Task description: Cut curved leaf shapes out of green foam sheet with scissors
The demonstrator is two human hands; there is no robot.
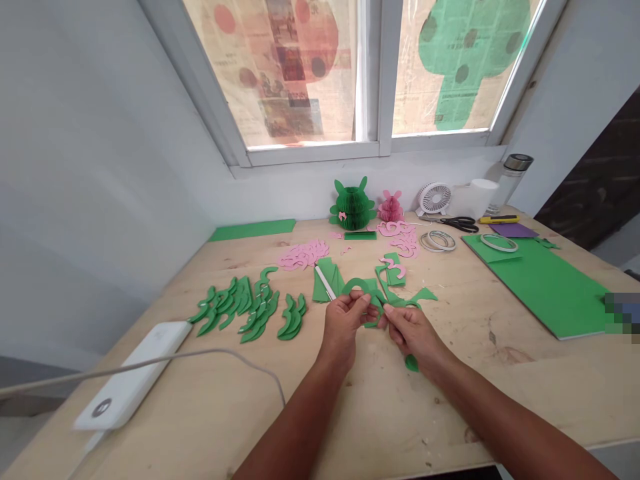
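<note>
My left hand [346, 323] is closed in a pinch on a curved green paper cutout [355, 285] whose arc rises above the fingers. Against it, my right hand [413, 331] pinches the green paper's right end; I cannot tell whether it is one piece or several stacked. Below the right palm shows a rounded green tip [411, 363]. Just beyond the hands lie green paper scraps [395, 275] with pink curved pieces [396, 267] on them. A white pen [325, 283] rests on folded green paper [336, 272], left of the hands.
Curved green cutouts [260, 307] lie in piles at left, near a white power bank [133, 377] with a cable. Pink cutouts [304, 255], a green honeycomb paper figure [353, 207], tape rolls [438, 241] and scissors [457, 224] are farther back. Green sheets [545, 287] lie right.
</note>
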